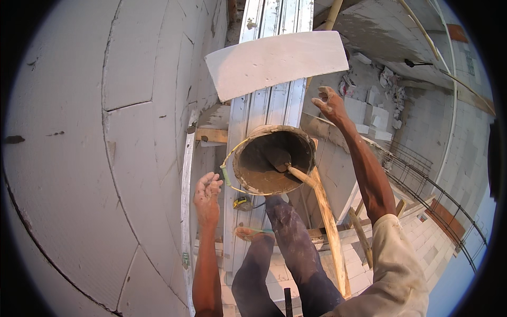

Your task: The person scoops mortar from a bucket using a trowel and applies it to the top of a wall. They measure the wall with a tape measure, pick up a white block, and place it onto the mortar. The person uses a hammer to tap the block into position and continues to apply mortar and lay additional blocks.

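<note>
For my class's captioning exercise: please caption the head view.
A left hand beside a bucket holding a trowel, a right hand near the pale block across a metal plank.

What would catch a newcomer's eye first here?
Probably the dirty bucket near the centre, a wooden-handled tool leaning in it. Beyond, a pale slab lies across a metal plank. The left hand hovers empty beside the bucket's handle, the right hand, also empty, near the slab's right end.

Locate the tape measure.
Head view, left of centre: the tape measure lies on the metal plank, below the bucket in the image, right of the left hand.
</note>
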`<state>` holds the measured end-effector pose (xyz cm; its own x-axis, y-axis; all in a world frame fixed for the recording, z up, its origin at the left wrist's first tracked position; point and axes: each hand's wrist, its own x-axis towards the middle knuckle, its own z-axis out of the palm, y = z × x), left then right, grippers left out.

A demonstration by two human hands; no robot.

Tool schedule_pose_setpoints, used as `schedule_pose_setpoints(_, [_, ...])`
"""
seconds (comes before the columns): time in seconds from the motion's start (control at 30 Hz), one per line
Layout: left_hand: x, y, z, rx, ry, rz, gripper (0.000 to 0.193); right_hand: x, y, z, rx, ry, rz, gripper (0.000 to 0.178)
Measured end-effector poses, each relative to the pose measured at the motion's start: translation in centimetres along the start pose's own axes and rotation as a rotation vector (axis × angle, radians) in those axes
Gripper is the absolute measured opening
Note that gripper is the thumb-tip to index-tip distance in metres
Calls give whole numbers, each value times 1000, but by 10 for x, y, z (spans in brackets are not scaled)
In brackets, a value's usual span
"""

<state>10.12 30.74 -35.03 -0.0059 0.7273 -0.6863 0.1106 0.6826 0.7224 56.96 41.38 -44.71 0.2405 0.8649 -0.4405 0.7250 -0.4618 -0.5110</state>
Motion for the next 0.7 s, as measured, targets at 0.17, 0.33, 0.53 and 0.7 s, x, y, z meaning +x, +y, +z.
schedule_pose_setpoints(0.17, [176,36,48,-9,-28,113,81,40,38,28,646,-14,487,88])
schedule_pose_setpoints(0.33, [308,7,73,57,81,-130,85,104,106,37,1068,150,557,99])
schedule_pose_setpoints(0.53, [342,-2,101,-173,-23,-163,84,155,107,40,1308,212,407,83])
schedule_pose_setpoints(0.7, [327,4,110,21,22,-183,77,156,109,37,1404,211,356,66])
